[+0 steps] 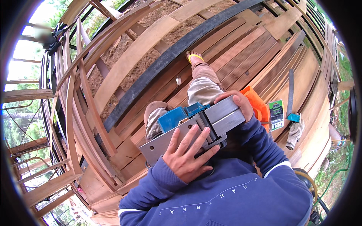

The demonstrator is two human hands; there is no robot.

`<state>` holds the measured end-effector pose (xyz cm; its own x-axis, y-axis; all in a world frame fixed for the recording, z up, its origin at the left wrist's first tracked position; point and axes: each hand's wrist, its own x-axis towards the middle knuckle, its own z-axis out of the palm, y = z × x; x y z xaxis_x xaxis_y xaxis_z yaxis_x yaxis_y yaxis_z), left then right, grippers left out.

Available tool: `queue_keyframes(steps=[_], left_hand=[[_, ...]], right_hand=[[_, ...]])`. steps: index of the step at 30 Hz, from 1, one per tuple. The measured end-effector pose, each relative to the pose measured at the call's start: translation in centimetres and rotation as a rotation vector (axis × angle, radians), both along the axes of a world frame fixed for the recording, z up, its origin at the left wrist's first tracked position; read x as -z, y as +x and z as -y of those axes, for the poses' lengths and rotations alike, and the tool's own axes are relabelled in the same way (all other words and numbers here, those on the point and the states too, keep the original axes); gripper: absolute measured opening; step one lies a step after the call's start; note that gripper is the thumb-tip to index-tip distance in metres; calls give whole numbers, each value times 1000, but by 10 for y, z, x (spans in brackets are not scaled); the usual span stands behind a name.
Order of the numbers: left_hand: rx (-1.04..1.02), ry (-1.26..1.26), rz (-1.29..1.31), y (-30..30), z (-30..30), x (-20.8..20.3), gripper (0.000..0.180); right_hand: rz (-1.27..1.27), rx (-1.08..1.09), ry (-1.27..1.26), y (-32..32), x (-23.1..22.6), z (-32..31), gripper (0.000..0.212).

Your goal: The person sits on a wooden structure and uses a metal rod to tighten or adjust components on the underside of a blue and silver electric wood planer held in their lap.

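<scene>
Head view: one blue and gray planer [198, 121] is bottom up over two legs [203, 90], its long side going from near left to far right. One left hand [188, 152] lies flat on it, fingers apart. One right hand [241, 106] is clamped on its right end. Far off sits one white plug [178, 80].

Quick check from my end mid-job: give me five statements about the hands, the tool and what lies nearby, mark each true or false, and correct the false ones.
1. The left hand lies with fingers spread on the metal plate of the power tool. True.
2. The right hand holds a plug. False: it grips the power tool's end; the white plug lies on the boards.
3. Orange fabric is beside the right hand. True.
4. The sandal strap is black. False: it is yellow.
5. The metal plate faces up toward the camera. True.
</scene>
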<state>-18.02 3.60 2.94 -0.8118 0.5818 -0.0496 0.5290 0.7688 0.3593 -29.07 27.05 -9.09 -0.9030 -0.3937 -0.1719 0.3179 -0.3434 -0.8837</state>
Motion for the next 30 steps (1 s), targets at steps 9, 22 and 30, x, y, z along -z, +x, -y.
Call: queue_keyframes(steps=[9,22,30], left_hand=[[-27,-69,-9,2,-17,7,60],[-37,40,-50,7,-4,1,48],[-56,16,-5,0,-22,2,58]], right_hand=[[-9,-17,3,-4,10,-1,57],[9,-26,-108,-7,18,0,45],[4,-3,-60,-5,12,2,52]])
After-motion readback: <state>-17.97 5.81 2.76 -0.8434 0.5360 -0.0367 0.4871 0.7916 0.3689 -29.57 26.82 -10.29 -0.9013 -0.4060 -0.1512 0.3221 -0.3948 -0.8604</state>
